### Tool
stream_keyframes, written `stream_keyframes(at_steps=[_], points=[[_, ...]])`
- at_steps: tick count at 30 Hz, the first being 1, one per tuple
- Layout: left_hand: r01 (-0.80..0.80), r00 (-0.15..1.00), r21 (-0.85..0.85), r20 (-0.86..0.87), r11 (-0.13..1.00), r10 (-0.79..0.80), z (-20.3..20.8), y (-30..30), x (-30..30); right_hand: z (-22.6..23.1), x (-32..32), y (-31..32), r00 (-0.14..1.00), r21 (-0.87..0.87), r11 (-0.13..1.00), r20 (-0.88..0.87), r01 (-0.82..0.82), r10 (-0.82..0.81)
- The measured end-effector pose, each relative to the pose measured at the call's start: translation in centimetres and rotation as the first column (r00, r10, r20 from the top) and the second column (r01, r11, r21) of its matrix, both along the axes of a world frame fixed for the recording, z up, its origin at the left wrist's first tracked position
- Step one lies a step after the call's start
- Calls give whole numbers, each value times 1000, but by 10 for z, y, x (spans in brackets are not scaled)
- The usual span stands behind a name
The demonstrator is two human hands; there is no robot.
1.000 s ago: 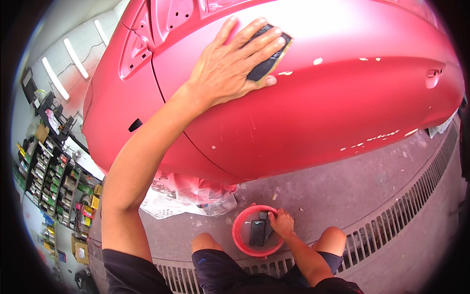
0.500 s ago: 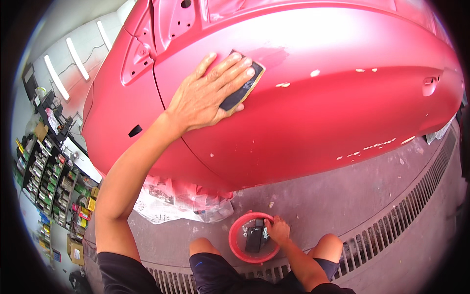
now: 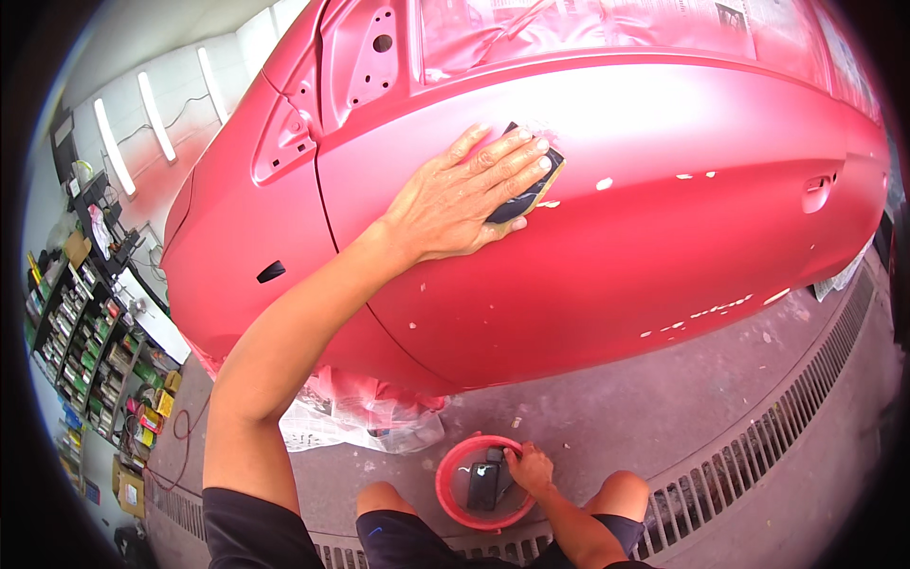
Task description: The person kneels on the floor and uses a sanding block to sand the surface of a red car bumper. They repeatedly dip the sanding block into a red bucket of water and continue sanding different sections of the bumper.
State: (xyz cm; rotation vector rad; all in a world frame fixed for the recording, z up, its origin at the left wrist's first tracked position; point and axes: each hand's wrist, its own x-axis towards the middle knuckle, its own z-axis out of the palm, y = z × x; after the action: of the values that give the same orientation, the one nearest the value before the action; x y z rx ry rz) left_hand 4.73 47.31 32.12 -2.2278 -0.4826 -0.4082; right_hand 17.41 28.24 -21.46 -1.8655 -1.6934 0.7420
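Note:
With fingers stretched flat, my left hand (image 3: pixel 460 199) presses a dark piece of sandpaper (image 3: pixel 533 195) against the pinkish-red car door (image 3: pixel 626 256). The sandpaper's brownish edge shows past the fingertips, and the thumb lies at its lower edge. Pale bare patches (image 3: pixel 604 184) dot the door to the right of the hand. Below, between my knees, my right hand (image 3: pixel 533 469) grips the rim of a red bucket (image 3: pixel 447 468). A black block-shaped thing (image 3: pixel 483 486) sits inside it; its exact kind I cannot tell.
Plastic and paper masking (image 3: pixel 360 427) hangs at the car's lower left. A floor drain grate (image 3: pixel 720 493) curves behind the bucket to the right. Shelves packed with cans and boxes (image 3: pixel 95 351) stand at the left, and a thin hose (image 3: pixel 180 436) lies on the floor.
My left hand has slid to the right along the door with the sandpaper. The view has shifted, showing more of the masked window. My right hand stays on the bucket's rim.

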Motion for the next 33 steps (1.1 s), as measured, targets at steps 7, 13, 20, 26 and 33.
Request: stream_keyframes(at_steps=[7,13,20,26,33], points=[[-58,998,50,9,997,58,-12,-3,-26,-2,6,3,1000,-30,1000,-12,5,-6],[-46,995,128,98,991,34,-4,1,-13,-1,8,-1,1000,-23,1000,-25,18,-18],[-38,994,154,108,987,21,3,-1,6,-2,3,-2,1000,-13,1000,-11,6,-6],[-99,993,141,75,985,89,-11,-5,-28,-7,7,4,1000,-3,1000,3,6,-6],[-35,999,96,40,995,31,-13,1,-7,-2,9,5,1000,-49,999,-27,8,-9]])
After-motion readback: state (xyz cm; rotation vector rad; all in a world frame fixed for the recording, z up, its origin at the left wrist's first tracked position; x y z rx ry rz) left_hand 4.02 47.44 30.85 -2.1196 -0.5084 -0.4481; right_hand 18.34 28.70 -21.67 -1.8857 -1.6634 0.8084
